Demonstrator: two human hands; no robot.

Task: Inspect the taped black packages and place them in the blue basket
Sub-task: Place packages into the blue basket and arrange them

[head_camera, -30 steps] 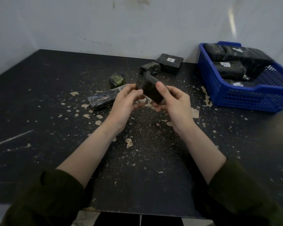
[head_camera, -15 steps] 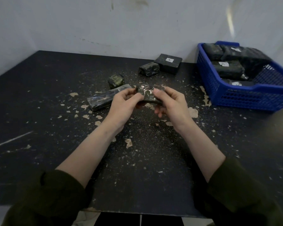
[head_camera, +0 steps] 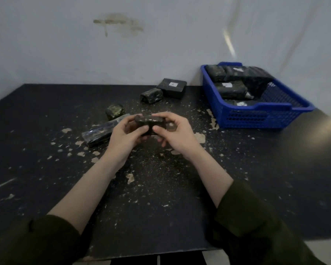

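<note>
1 black table (head_camera: 46,169) carries the blue basket (head_camera: 256,119) at its right rear, part-filled and within easy reach for deposit, plus 4 loose packages (head_camera: 151,95) awaiting inspection to its left. 1 taped black package (head_camera: 149,122) is held above the table centre. The left hand (head_camera: 124,138) and right hand (head_camera: 178,136) each pinch an end, probably to turn its taped faces into view.

Glossy black package (head_camera: 149,123), frame centre, level, gripped between my left hand (head_camera: 125,137) and right hand (head_camera: 177,134). Four more packages (head_camera: 151,95) just above-left. Blue basket (head_camera: 256,116), right of frame, holds several.
</note>
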